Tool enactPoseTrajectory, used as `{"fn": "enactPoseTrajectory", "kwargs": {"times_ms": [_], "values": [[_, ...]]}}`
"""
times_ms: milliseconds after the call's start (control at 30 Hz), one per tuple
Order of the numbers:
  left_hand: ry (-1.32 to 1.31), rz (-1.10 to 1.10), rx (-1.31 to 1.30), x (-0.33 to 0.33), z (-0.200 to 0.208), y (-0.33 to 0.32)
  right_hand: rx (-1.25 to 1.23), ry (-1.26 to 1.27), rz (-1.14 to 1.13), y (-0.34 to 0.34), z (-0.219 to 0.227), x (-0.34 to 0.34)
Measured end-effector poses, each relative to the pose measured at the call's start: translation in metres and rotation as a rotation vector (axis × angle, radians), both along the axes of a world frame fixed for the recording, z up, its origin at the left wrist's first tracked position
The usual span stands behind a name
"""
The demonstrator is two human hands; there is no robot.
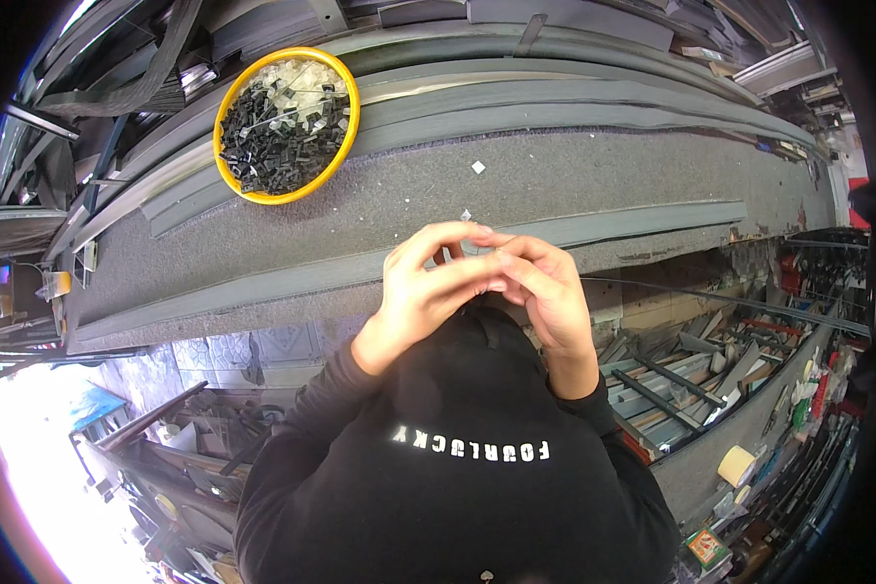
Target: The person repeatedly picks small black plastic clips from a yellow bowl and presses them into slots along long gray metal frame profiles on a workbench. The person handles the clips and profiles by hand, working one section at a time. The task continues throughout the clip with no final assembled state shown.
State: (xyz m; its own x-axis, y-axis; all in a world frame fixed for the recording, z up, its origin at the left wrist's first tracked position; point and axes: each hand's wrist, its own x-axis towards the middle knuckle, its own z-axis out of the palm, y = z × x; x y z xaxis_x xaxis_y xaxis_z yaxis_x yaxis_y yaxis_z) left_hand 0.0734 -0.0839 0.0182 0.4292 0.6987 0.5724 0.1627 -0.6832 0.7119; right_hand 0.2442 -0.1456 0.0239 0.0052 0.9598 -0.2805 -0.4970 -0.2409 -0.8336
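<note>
My left hand and my right hand meet in front of my chest, above the near edge of the carpeted bench. The fingertips of both are pinched together and touch. Whatever they hold between them is too small and too hidden to name. Beneath the hands a long grey profile strip lies along the bench. Just past my fingers is a small whitish chip, and farther off a small white square.
At the far left of the bench stands a yellow-rimmed basin with small black and clear plastic pieces. Long grey profiles are stacked along the far side. On the right, offcuts fill a rack, near a tape roll.
</note>
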Motion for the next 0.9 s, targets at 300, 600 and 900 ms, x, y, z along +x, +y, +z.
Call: {"fn": "enactPoseTrajectory", "kwargs": {"times_ms": [300,600,900], "values": [[0.184,-0.150,0.040,-0.020,-0.016,0.012,-0.082,0.052,0.123,-0.007,-0.003,0.004],[-0.683,-0.421,-1.321,0.000,-0.045,-0.016,0.143,-0.376,-0.073,-0.007,0.002,-0.011],[-0.162,-0.225,-0.388,-0.008,-0.032,0.009,0.095,-0.390,0.192,-0.005,-0.002,0.009]]}}
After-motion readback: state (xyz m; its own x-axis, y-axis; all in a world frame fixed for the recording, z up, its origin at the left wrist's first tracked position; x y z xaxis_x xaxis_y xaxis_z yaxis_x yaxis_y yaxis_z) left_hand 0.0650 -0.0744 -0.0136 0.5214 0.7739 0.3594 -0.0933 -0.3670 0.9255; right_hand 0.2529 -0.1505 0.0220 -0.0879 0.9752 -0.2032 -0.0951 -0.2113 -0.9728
